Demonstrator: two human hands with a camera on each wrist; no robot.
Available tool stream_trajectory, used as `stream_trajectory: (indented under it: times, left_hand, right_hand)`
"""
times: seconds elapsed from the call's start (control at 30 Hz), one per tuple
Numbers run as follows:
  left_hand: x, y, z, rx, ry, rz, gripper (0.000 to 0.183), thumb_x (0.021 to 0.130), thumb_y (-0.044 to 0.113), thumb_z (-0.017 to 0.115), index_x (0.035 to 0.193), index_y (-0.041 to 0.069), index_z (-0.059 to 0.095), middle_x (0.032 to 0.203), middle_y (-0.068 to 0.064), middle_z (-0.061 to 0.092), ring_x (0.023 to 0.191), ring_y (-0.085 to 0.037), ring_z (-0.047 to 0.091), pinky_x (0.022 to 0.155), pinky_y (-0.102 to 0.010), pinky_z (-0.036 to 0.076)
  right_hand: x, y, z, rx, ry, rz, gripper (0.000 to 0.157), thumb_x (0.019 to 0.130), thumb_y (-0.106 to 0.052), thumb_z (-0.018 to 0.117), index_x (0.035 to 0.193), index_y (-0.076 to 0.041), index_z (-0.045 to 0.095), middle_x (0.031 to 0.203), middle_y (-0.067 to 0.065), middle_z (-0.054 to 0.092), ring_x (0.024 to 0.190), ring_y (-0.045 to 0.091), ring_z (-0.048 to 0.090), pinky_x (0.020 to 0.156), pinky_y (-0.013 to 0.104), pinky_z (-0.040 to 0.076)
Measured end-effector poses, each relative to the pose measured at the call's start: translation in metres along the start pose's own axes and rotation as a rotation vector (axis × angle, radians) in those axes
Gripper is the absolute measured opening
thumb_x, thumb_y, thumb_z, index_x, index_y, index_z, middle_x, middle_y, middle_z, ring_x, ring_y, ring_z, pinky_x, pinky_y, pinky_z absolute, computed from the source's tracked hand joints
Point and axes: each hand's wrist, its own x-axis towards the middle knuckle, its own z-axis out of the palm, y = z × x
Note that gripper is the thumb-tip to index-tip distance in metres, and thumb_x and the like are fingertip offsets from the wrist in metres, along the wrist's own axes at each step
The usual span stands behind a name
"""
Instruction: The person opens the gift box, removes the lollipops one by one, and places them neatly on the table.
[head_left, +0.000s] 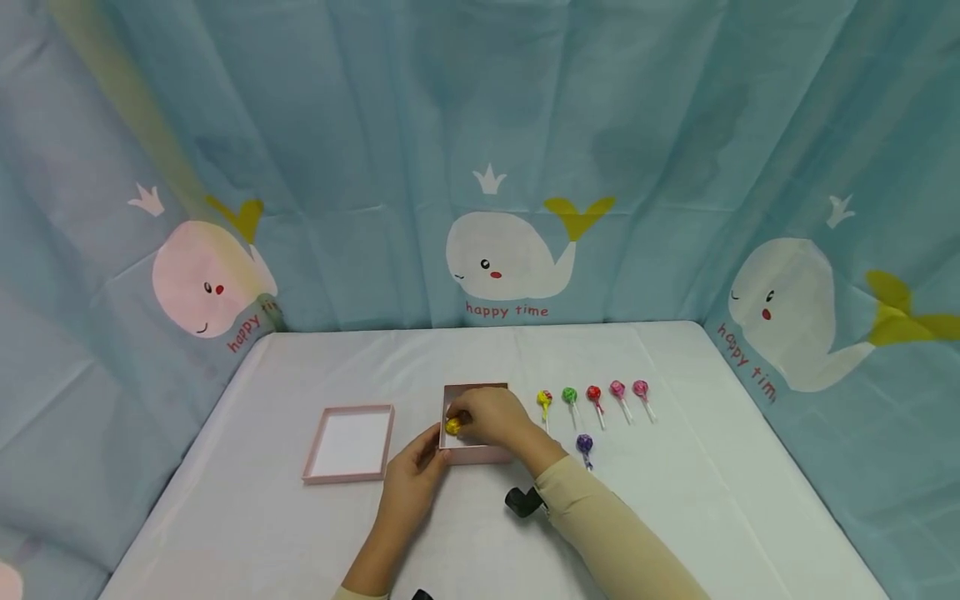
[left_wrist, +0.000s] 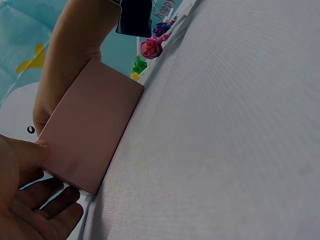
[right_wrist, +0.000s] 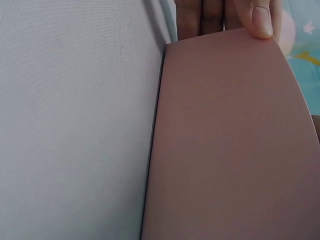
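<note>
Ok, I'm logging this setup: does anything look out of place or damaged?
Mildly: the purple lollipop sits alone, in front of the row of five lollipops. The pink box and its lid show no visible damage.

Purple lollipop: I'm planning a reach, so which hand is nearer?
Right hand: inside the pink box, left of the purple lollipop; the left hand, farther left, grips the box.

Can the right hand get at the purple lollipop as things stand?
Probably yes: the purple lollipop lies uncovered on the table, right of the pink box. The right hand is inside that box, though, so it would likely need to lift out first.
</note>
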Motion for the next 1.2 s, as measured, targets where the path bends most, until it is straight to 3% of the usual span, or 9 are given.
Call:
stream_trajectory:
  times: [0.33,0.67,0.87,1.2]
  left_hand:
    - [-0.001,-0.001,-0.001,0.007,0.002,-0.002,0.053,0.096,0.02,0.073,0.144,0.004,0.058,0.143,-0.015,0.062,0.135,-0.029,0.056,0.11,-0.037,0.05]
    - [0.001,-0.001,-0.001,-0.011,-0.01,-0.017,0.055,0.095,0.026,0.074,0.143,0.004,0.058,0.143,-0.013,0.061,0.136,-0.028,0.056,0.109,-0.033,0.05]
    - [0.002,-0.001,-0.001,-0.009,-0.022,-0.025,0.055,0.096,0.025,0.073,0.144,0.004,0.057,0.144,-0.013,0.061,0.136,-0.028,0.056,0.109,-0.034,0.05]
    - [0.001,-0.001,0.0,0.026,0.007,-0.019,0.053,0.096,0.023,0.074,0.143,0.005,0.059,0.142,-0.013,0.062,0.134,-0.028,0.058,0.107,-0.033,0.052]
  right_hand:
    - [0.002,0.0,0.0,0.029,-0.024,0.01,0.025,0.086,-0.032,0.084,0.11,-0.032,0.078,0.094,-0.019,0.069,0.08,-0.002,0.059,0.075,0.023,0.056]
    - [-0.002,0.002,-0.008,0.069,0.114,-0.056,0.019,0.086,-0.033,0.083,0.104,-0.028,0.078,0.091,-0.016,0.068,0.083,0.004,0.054,0.073,0.023,0.051]
    - [-0.01,0.007,-0.022,0.137,0.185,-0.009,0.022,0.086,-0.035,0.084,0.106,-0.028,0.076,0.099,-0.017,0.069,0.09,0.005,0.055,0.081,0.026,0.053]
    - [-0.028,0.002,-0.052,0.289,0.217,0.071,0.029,0.085,-0.036,0.086,0.109,-0.026,0.074,0.103,-0.014,0.07,0.1,0.014,0.061,0.086,0.032,0.057]
